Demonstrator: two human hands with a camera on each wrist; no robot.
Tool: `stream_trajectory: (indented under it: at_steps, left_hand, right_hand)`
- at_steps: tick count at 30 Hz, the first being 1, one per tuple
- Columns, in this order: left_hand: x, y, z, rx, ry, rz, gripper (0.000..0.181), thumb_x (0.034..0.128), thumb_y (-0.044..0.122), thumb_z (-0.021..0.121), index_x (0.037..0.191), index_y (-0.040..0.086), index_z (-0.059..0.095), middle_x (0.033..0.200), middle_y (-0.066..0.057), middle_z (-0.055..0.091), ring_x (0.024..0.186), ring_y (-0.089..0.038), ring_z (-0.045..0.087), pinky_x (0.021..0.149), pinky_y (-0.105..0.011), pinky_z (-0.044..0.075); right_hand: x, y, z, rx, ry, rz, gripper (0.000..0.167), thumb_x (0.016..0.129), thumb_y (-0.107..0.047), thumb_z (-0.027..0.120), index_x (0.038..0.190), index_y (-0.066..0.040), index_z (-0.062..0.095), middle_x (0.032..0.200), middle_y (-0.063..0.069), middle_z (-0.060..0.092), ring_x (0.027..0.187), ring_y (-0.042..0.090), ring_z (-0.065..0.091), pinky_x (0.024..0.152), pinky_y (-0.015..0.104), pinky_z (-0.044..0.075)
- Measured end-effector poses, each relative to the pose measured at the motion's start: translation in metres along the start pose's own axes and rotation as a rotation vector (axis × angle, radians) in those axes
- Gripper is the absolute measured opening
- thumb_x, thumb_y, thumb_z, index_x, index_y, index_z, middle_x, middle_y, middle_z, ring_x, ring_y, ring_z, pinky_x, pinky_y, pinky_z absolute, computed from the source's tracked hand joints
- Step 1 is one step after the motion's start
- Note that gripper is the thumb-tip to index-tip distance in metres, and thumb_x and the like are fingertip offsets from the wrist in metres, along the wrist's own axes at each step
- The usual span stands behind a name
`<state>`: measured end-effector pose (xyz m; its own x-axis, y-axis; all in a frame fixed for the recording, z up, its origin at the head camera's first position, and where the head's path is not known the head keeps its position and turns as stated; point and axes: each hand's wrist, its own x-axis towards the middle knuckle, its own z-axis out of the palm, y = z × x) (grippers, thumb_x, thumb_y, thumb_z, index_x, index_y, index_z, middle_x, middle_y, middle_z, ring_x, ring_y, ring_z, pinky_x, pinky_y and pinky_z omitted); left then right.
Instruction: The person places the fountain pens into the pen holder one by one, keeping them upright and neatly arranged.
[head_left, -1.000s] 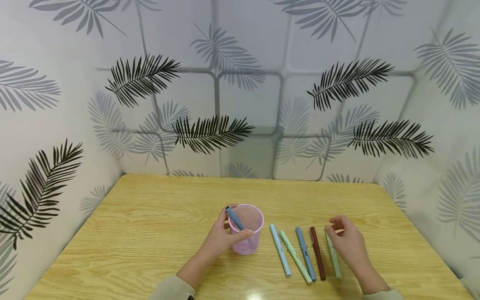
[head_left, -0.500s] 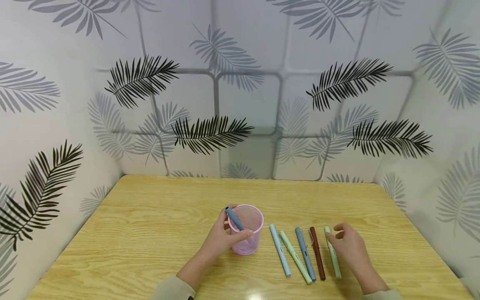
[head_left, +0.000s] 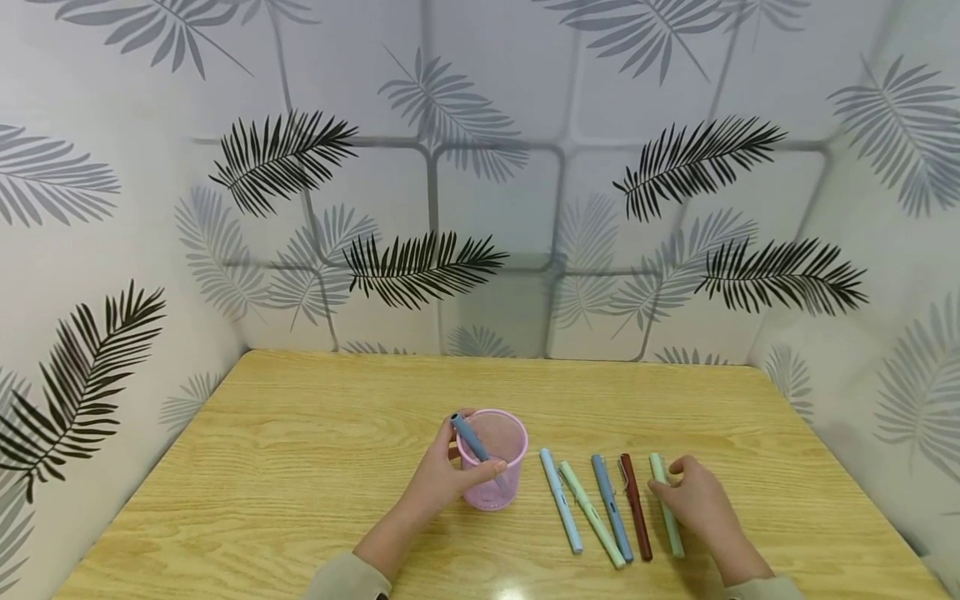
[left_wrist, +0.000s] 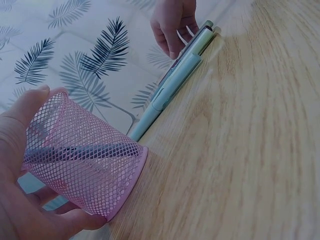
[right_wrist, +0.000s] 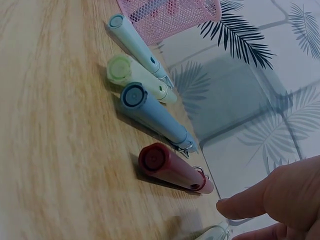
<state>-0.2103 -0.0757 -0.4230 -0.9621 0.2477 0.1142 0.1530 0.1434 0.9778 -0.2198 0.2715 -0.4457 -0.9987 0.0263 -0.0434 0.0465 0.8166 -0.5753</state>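
My left hand [head_left: 441,479] holds a pink mesh pen cup [head_left: 489,493] upright on the table, thumb on the near side. A dark blue pen [head_left: 470,437] leans inside the cup, its end above the rim. At the right, my right hand [head_left: 699,500] hovers over a pale green pen [head_left: 670,529] lying on the table. Its thumb and index finger stand apart on either side of that pen; in the right wrist view the thumb [right_wrist: 245,202] shows a gap from the pen.
Between cup and right hand lie a light blue pen [head_left: 561,502], another light green pen [head_left: 592,515], a blue pen [head_left: 612,510] and a dark red pen [head_left: 636,510]. The wooden table [head_left: 315,433] meets leaf-patterned walls [head_left: 495,308] at its back and sides.
My right hand has moved slightly toward the near edge along the rightmost green pen, uncovering its far end. The left hand and cup have stayed still.
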Motion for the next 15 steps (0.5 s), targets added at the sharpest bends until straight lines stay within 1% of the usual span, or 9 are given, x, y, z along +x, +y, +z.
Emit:
stream_trajectory:
  at_steps: [4, 7, 9, 13, 15]
  left_hand:
    - [-0.001, 0.001, 0.0, 0.003, 0.0, 0.003, 0.075, 0.0792, 0.023, 0.075, 0.14, 0.013, 0.033, 0.132, -0.02, 0.042, 0.115, -0.039, 0.045, 0.084, -0.044, 0.047]
    - [0.0, -0.003, 0.0, -0.009, -0.002, 0.007, 0.075, 0.0791, 0.022, 0.075, 0.14, 0.014, 0.033, 0.132, -0.02, 0.042, 0.115, -0.039, 0.044, 0.084, -0.045, 0.047]
    - [0.003, -0.009, 0.0, -0.024, -0.001, 0.009, 0.075, 0.0787, 0.022, 0.076, 0.14, 0.015, 0.033, 0.132, -0.019, 0.042, 0.115, -0.039, 0.044, 0.084, -0.045, 0.047]
    - [0.01, -0.024, 0.001, -0.025, 0.011, 0.007, 0.076, 0.0777, 0.026, 0.077, 0.14, 0.021, 0.033, 0.134, -0.018, 0.041, 0.115, -0.036, 0.045, 0.083, -0.043, 0.048]
    - [0.012, -0.029, 0.002, -0.02, 0.016, 0.004, 0.076, 0.0773, 0.028, 0.077, 0.14, 0.024, 0.033, 0.134, -0.016, 0.04, 0.115, -0.035, 0.045, 0.083, -0.042, 0.048]
  right_hand:
    - [0.001, 0.001, 0.002, -0.022, -0.013, 0.002, 0.044, 0.086, -0.019, 0.064, 0.106, 0.016, 0.048, 0.092, 0.026, 0.061, 0.081, 0.033, 0.061, 0.062, 0.039, 0.049]
    - [0.002, 0.002, 0.004, -0.04, -0.014, 0.0, 0.043, 0.085, -0.019, 0.065, 0.105, 0.016, 0.049, 0.091, 0.025, 0.061, 0.081, 0.031, 0.06, 0.062, 0.04, 0.049]
    - [0.002, 0.001, 0.005, -0.05, -0.008, -0.003, 0.042, 0.084, -0.019, 0.066, 0.103, 0.015, 0.049, 0.091, 0.024, 0.061, 0.081, 0.03, 0.06, 0.062, 0.04, 0.049]
    - [0.003, -0.003, 0.006, -0.045, -0.005, 0.01, 0.038, 0.083, -0.015, 0.066, 0.098, 0.015, 0.05, 0.084, 0.019, 0.059, 0.072, 0.025, 0.055, 0.059, 0.037, 0.047]
    - [0.004, -0.004, 0.006, -0.041, -0.005, 0.02, 0.034, 0.082, -0.012, 0.066, 0.096, 0.015, 0.051, 0.081, 0.017, 0.058, 0.068, 0.023, 0.053, 0.057, 0.035, 0.046]
